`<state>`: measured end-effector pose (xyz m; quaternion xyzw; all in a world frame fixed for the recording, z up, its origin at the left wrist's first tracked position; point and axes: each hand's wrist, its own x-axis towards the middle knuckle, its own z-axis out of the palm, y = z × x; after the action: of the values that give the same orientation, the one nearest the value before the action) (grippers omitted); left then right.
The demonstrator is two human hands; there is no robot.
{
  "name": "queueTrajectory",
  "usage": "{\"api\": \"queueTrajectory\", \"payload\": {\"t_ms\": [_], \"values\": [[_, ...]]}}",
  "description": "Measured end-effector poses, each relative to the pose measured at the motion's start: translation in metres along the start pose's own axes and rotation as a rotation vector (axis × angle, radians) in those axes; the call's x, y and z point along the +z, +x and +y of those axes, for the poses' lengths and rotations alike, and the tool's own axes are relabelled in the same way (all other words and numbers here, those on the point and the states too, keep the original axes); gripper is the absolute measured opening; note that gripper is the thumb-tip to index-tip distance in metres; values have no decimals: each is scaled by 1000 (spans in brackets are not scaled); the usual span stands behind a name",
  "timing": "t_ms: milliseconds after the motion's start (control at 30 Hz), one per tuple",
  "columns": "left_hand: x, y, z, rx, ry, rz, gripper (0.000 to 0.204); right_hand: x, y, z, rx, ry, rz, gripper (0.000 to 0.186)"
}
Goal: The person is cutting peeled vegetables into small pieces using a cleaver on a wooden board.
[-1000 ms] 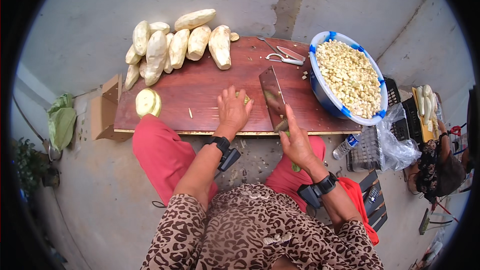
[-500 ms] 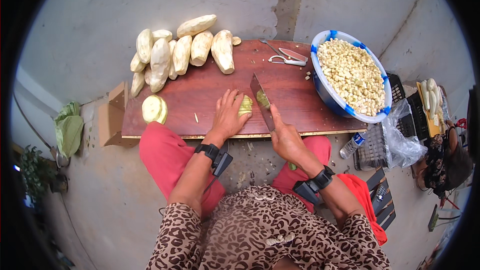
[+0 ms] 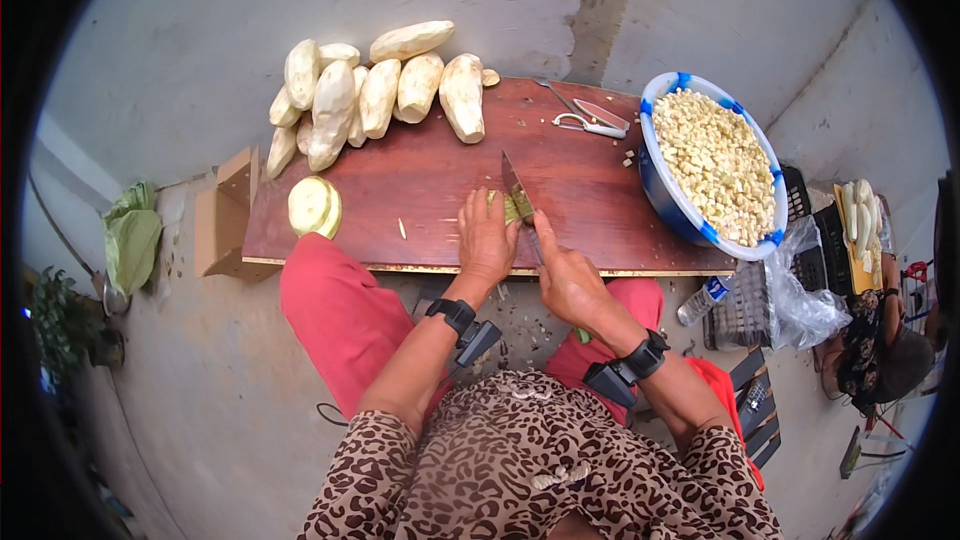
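My right hand grips the handle of a broad-bladed kitchen knife, its blade tilted and pointing away from me. Beneath my left hand lies a small stack of pale green vegetable slices, pressed down by the fingers. The blade meets the right side of that stack, and some green bits cling to it. Both rest on the reddish-brown wooden board across my knees. Thick round slices of pale vegetable sit at the board's left end.
Several peeled long vegetables are heaped at the back left. A blue-and-white basin of diced pieces stands at right, near a white peeler. Beyond are a water bottle, a clear plastic bag and another person.
My left hand has moved right along the board, with the slices closer to the knife. The knife has come down to the stack. The whole view has shifted slightly.
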<state>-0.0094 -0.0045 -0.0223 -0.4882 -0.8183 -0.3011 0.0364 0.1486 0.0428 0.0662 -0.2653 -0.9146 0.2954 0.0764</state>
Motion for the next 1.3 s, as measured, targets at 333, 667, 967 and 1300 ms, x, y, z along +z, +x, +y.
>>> {"api": "queueTrajectory", "payload": {"t_ms": [333, 667, 967, 1300], "values": [[-39, 3, -13, 133, 65, -229, 69, 1, -5, 0, 21, -36, 2, 76], [-20, -4, -10, 130, 8, -180, 63, 8, -4, 9, -68, -47, 45, 76], [-19, -7, -11, 111, 0, -139, 62, 0, -7, -1, -75, -58, 61, 75], [-21, -6, -8, 126, 24, -137, 56, -4, 4, -1, -129, -122, -20, 82]]}}
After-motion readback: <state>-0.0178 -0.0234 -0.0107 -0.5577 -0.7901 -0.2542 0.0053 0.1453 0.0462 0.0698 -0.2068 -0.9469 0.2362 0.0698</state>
